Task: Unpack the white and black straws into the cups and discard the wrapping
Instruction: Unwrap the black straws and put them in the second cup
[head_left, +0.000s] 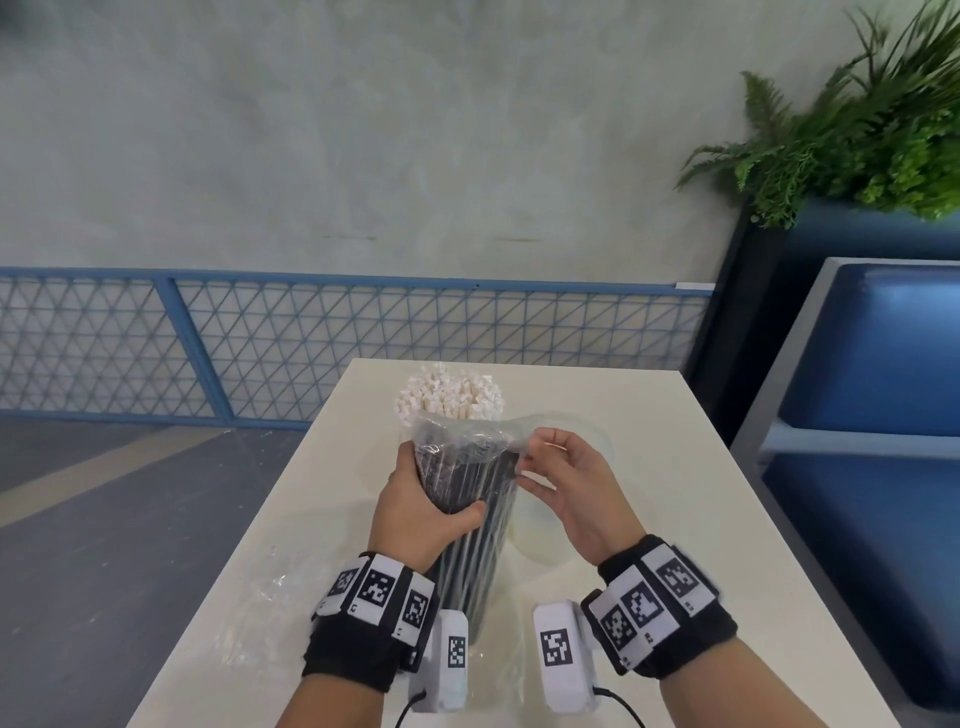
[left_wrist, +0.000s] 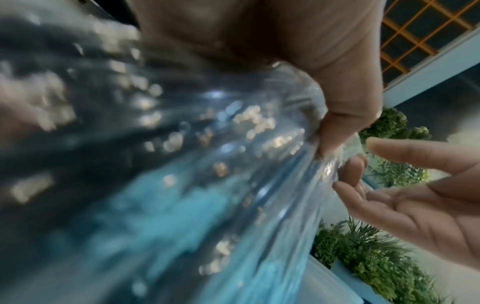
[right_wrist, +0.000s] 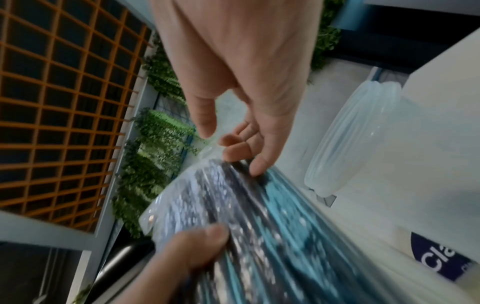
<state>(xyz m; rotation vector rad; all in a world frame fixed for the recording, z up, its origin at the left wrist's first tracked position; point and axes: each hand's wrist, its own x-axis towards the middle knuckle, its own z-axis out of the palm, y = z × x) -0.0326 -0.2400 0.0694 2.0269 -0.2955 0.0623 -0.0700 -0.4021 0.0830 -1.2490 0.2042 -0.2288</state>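
My left hand (head_left: 431, 499) grips a bundle of black straws (head_left: 470, 551) held upright above the white table (head_left: 649, 519); the bundle is still inside its clear wrapping (head_left: 462, 431). My right hand (head_left: 550, 467) pinches the wrapping's loose top edge at the right side. The right wrist view shows its fingertips (right_wrist: 241, 150) on the crinkled plastic (right_wrist: 187, 197), with my left thumb (right_wrist: 197, 244) below. White straws (head_left: 449, 397) stand upright behind the bundle; what holds them is hidden. A pale cup (head_left: 540, 535) sits under my right hand.
A loose sheet of clear wrapping (head_left: 265, 613) lies on the table at the left. A clear cup rim (right_wrist: 350, 139) shows beside a white cup with a blue label (right_wrist: 441, 253). A blue bench (head_left: 872, 415) and plants (head_left: 857, 135) stand to the right.
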